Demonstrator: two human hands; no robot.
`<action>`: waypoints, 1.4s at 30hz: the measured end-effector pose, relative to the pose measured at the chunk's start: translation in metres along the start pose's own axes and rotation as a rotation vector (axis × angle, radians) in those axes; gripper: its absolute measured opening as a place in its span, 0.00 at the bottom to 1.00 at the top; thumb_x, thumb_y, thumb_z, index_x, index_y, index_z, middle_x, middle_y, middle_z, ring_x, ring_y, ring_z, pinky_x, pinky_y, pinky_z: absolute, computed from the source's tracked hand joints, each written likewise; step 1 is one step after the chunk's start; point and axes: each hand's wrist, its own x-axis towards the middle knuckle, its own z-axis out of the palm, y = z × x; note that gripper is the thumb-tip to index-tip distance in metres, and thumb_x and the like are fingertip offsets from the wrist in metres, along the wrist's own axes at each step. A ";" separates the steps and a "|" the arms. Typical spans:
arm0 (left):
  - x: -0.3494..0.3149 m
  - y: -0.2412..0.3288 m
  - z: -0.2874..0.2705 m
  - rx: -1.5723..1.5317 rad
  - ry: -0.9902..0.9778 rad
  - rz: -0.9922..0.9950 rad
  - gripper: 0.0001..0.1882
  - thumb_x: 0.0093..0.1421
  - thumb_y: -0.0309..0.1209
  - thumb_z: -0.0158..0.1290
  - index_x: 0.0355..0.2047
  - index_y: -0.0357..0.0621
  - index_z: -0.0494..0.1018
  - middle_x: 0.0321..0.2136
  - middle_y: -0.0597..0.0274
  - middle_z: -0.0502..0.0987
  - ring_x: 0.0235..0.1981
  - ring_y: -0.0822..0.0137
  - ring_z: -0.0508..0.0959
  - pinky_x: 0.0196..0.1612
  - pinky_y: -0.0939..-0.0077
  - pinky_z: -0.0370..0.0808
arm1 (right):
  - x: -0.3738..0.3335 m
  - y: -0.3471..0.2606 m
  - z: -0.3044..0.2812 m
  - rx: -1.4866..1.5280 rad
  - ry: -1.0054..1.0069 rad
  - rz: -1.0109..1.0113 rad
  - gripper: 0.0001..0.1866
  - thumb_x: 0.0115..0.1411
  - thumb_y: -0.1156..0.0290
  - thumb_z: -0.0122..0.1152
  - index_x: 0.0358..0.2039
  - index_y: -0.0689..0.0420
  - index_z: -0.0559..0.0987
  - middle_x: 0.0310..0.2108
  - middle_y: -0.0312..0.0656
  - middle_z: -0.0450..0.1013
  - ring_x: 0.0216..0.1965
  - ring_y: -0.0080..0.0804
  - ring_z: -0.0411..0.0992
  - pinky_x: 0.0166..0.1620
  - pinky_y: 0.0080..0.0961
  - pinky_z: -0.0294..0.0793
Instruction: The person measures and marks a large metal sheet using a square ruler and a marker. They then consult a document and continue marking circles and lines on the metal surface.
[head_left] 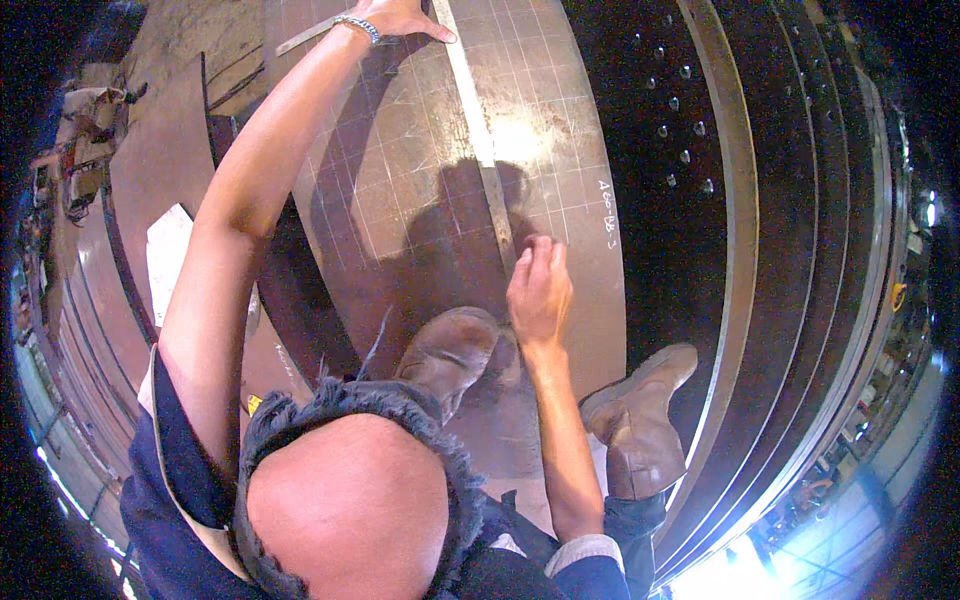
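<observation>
1. With left hand (405,15), thumb stretched wide, touching the long strip (470,100); cannot tell fingers' grip, cut off above.
2. With right hand (540,295), fingers curled, just beside the strip's near end; cannot tell whether holding anything.
3. As for the strip, lying on the gridded plate (570,170), stretching between both hands.

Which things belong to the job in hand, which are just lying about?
In use, apparently: straightedge (left hand on it, right hand near its lower end); line-marked metal plate beneath.
Lying about, apparently: white sheet at left; dark panel with bright spots at right.
</observation>
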 end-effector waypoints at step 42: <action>-0.006 -0.003 -0.001 0.016 0.003 0.022 0.58 0.33 0.69 0.66 0.54 0.32 0.69 0.56 0.38 0.65 0.59 0.37 0.66 0.56 0.47 0.71 | 0.090 -0.020 0.008 0.229 -0.030 -0.063 0.09 0.64 0.74 0.54 0.44 0.62 0.72 0.32 0.56 0.78 0.36 0.56 0.77 0.38 0.47 0.75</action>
